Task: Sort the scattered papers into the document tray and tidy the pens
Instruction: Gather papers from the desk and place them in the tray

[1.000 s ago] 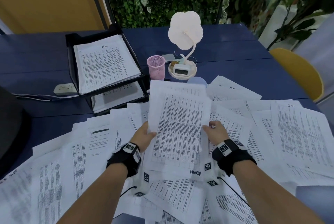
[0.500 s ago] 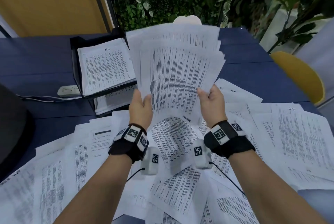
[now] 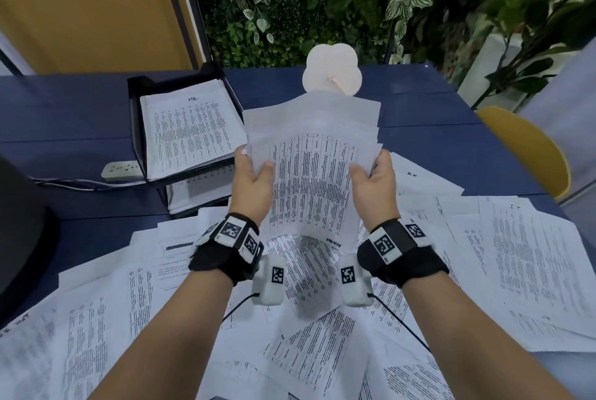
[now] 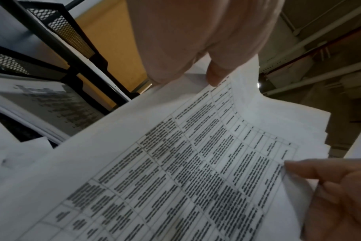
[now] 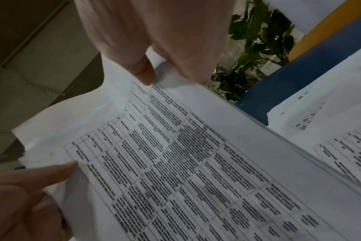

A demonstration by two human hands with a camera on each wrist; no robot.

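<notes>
I hold a sheaf of printed papers (image 3: 309, 173) upright above the table, its lower edge near the scattered sheets. My left hand (image 3: 253, 178) grips its left edge, thumb on the front. My right hand (image 3: 374, 178) grips the right edge the same way. The wrist views show the sheaf (image 4: 196, 163) (image 5: 185, 163) close up, pinched between thumbs and fingers. The black two-tier document tray (image 3: 137, 115) stands at the back left, a stack marked "HR" in its top tier. Scattered papers (image 3: 529, 257) cover the near table. No pens are visible.
A white flower-shaped lamp (image 3: 332, 72) rises behind the sheaf. A white power strip (image 3: 121, 170) lies left of the tray. A dark rounded object (image 3: 22, 232) sits at the left edge, a yellow chair (image 3: 529, 154) at the right. Plants line the far side.
The sheaf went from lying on the pile to raised high, then came down a little and its fanned sheets drew closer together. Both hands stayed on its side edges.
</notes>
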